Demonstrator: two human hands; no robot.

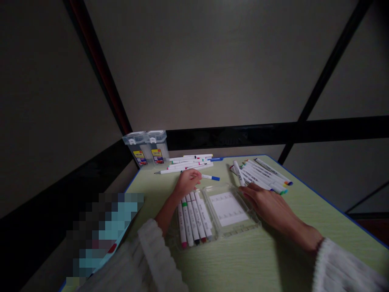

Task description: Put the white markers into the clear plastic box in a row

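My left hand (189,181) is above the far edge of the clear case, its fingers curled around a white marker with a blue end (211,177); the marker's middle is hidden behind the fingers. The thumb and fingers of my right hand (270,205) close on the near end of another white marker (238,172), which slants up over a pile of markers. Between my hands the clear plastic case (232,233) lies open. Several white markers (194,219) with coloured ends sit side by side in its left half. A printed white card (228,209) is in its right half.
Loose markers (190,164) lie at the back of the table (243,267), and a fanned pile (267,176) at the right. Two clear lidded boxes (145,150) stand at the back left corner. A blurred light-blue item (117,223) lies at the left edge.
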